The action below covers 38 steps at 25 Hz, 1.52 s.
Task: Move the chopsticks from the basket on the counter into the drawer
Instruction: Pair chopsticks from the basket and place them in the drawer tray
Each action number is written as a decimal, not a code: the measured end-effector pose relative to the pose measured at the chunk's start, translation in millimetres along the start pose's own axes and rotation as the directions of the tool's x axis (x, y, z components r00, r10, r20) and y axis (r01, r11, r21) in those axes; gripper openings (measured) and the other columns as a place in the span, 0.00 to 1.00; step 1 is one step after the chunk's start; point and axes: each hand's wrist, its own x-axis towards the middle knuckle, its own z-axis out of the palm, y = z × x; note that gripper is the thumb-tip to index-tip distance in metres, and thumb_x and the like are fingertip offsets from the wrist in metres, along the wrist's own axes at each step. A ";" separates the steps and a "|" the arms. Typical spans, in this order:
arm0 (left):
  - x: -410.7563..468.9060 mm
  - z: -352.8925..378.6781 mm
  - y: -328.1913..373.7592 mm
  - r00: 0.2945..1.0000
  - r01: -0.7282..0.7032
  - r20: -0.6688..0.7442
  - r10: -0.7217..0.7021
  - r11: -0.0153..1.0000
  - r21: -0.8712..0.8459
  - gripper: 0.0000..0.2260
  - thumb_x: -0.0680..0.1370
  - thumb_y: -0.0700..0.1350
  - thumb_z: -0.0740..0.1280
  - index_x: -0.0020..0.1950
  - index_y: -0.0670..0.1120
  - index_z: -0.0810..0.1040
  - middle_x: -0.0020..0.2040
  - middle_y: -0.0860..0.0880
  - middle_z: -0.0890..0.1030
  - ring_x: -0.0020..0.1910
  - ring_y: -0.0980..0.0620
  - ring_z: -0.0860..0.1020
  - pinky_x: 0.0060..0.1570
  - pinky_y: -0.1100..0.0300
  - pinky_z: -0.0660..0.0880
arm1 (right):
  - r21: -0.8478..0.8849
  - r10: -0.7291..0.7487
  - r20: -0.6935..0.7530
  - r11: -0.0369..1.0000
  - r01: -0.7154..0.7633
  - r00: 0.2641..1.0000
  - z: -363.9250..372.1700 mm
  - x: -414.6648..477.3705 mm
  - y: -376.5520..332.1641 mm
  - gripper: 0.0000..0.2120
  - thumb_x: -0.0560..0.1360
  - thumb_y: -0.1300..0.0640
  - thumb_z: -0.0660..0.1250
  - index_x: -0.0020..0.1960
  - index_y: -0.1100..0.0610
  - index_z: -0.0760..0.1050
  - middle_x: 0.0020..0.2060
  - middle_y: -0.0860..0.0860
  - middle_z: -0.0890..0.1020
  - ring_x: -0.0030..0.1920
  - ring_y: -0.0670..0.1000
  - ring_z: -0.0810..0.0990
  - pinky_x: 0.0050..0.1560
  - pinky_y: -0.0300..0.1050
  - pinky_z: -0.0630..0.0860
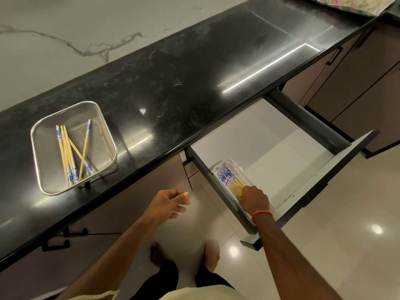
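While the left hand (171, 204) hangs open, the right hand (255, 200) curls over the chopsticks (229, 179), patterned ends pointing away.

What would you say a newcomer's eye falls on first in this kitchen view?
The open drawer on the right draws the eye: the right hand reaches onto a neat row of chopsticks in a white tray along its left side. On the black counter to the left, a steel mesh basket holds a few loose chopsticks, some crossed. The left hand hangs empty between them.
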 end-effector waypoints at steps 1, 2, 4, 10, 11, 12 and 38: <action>-0.7 0.7 -0.2 1.000 -0.001 0.000 0.001 1.000 -0.001 0.11 0.81 0.52 0.66 0.57 0.46 0.82 0.53 0.49 0.86 0.51 0.50 0.85 0.48 0.57 0.79 | -0.029 -0.001 -0.011 1.000 0.000 1.000 -0.9 -1.2 -2.1 0.14 0.80 0.49 0.64 0.59 0.58 0.77 0.53 0.55 0.83 0.52 0.57 0.83 0.55 0.51 0.81; -0.9 0.8 0.0 1.000 -0.003 -0.001 0.003 1.000 -0.003 0.11 0.81 0.52 0.66 0.57 0.46 0.82 0.53 0.49 0.86 0.51 0.49 0.85 0.49 0.57 0.79 | -0.041 -0.007 -0.021 0.999 0.006 1.000 -1.9 -1.4 -3.9 0.14 0.80 0.49 0.64 0.59 0.57 0.77 0.54 0.55 0.83 0.53 0.57 0.83 0.55 0.51 0.81; -1.5 0.1 -0.1 1.000 -0.006 -0.003 0.006 1.000 -0.007 0.11 0.81 0.52 0.66 0.57 0.46 0.82 0.53 0.49 0.86 0.51 0.49 0.85 0.49 0.56 0.79 | -0.018 -0.027 -0.006 0.999 0.027 1.000 -2.4 -0.1 -6.0 0.14 0.81 0.51 0.63 0.60 0.58 0.77 0.54 0.56 0.83 0.53 0.57 0.83 0.57 0.51 0.81; -1.1 -1.5 -2.8 0.999 -0.036 -0.014 0.035 0.999 -0.022 0.09 0.81 0.53 0.67 0.54 0.50 0.82 0.51 0.52 0.87 0.49 0.52 0.85 0.45 0.59 0.79 | 0.049 -0.067 0.025 0.997 0.065 0.997 -11.6 1.1 -5.3 0.15 0.81 0.51 0.61 0.60 0.59 0.78 0.55 0.58 0.83 0.53 0.58 0.82 0.55 0.50 0.80; -0.1 -1.0 -2.9 0.999 -0.040 -0.018 0.040 0.999 -0.018 0.09 0.80 0.53 0.67 0.54 0.50 0.82 0.51 0.52 0.87 0.48 0.53 0.85 0.44 0.60 0.78 | 0.043 -0.099 -0.005 0.994 0.099 0.995 -15.8 -0.2 -10.1 0.15 0.81 0.50 0.61 0.61 0.59 0.78 0.55 0.58 0.83 0.53 0.58 0.82 0.54 0.51 0.80; 0.7 -0.2 -2.9 0.999 -0.047 -0.028 0.046 0.999 -0.017 0.09 0.80 0.53 0.67 0.54 0.50 0.82 0.51 0.52 0.87 0.47 0.54 0.84 0.42 0.61 0.77 | 0.030 -0.138 -0.041 0.990 0.139 0.990 -20.5 -1.7 -16.2 0.16 0.80 0.50 0.61 0.61 0.58 0.77 0.55 0.58 0.84 0.52 0.59 0.82 0.54 0.52 0.80; -33.3 -107.9 43.0 0.895 -0.318 -0.370 0.250 0.939 -0.133 0.09 0.81 0.50 0.68 0.57 0.47 0.81 0.53 0.45 0.86 0.48 0.50 0.84 0.47 0.58 0.79 | 0.343 -0.572 -0.274 0.693 0.634 0.773 -161.0 -11.3 -205.9 0.19 0.76 0.49 0.71 0.65 0.52 0.78 0.57 0.53 0.82 0.58 0.51 0.79 0.61 0.50 0.79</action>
